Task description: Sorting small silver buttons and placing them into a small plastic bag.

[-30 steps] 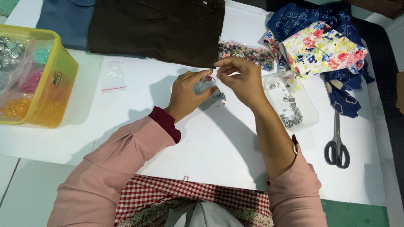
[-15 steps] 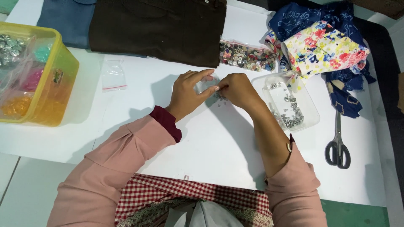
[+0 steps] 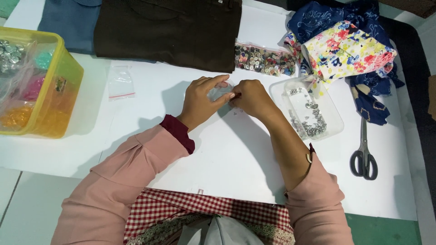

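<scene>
Where both hands meet at the middle of the white worktop: left hand and right hand, fingers pinched together on a small clear plastic bag held between them just above the surface. Right of them: clear tray of metal pieces; scissors. Behind: bag of buttons, brown garment.

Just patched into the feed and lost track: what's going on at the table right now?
A person in pink sleeves has both hands together over the white table. The left hand and right hand pinch a small clear plastic bag between them. To the right sit a clear tray of small metal bits and scissors; a bag of buttons lies behind, a yellow tub far left.
</scene>
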